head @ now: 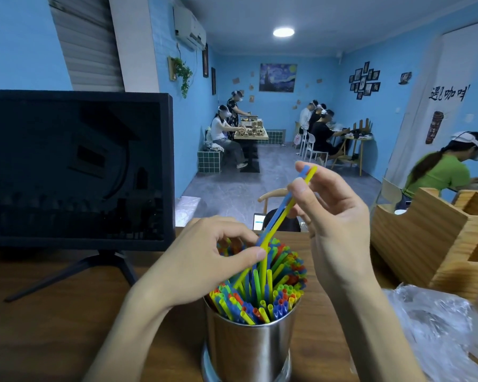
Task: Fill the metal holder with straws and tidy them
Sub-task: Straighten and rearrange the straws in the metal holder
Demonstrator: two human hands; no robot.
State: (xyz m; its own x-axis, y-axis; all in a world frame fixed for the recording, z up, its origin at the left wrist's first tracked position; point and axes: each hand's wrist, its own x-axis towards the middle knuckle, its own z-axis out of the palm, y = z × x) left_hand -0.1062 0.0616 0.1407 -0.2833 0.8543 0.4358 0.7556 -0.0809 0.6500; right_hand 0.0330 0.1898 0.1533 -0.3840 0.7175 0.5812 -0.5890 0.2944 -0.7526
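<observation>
From the head camera, a shiny metal holder stands on the wooden counter close to the person, packed with upright straws in blue, green, yellow and red. The right hand pinches the upper ends of a blue straw and a yellow straw raised above the bundle. The left hand pinches those two straws lower down, just above the others. A dark monitor stands left, crumpled clear plastic wrap lies right.
</observation>
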